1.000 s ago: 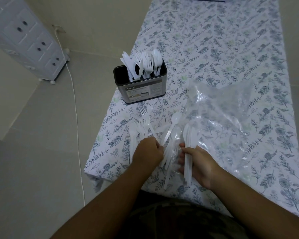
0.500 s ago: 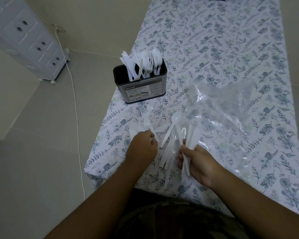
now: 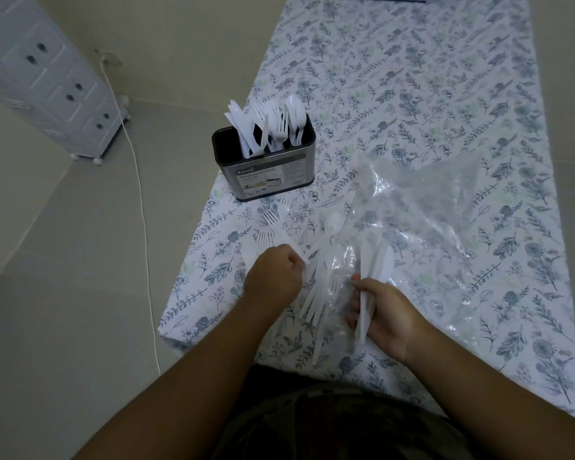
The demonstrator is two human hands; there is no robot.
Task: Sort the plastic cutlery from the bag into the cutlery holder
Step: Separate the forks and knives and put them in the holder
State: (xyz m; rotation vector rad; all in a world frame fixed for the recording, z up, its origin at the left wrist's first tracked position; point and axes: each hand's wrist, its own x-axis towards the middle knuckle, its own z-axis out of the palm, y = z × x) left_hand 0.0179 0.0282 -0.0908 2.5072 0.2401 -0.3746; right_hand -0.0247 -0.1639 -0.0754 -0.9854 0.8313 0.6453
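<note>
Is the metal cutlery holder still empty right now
No, the metal cutlery holder already has white plastic cutlery standing in it.

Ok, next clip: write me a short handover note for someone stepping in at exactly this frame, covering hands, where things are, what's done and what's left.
Left hand: curled over loose cutlery at the near table edge; which piece it grips is hidden.
Right hand: fingers hold a small bundle of white cutlery, handles toward the person.
Cutlery holder: upright near the table's left edge, already holding knives, forks and spoons.
Plastic bag: lying open and crumpled to the right of the holder.
Loose pile: forks, a spoon and more pieces between the hands, partly on the bag.
Done: many pieces sorted. Left: the held bundle and the loose pile.
</note>
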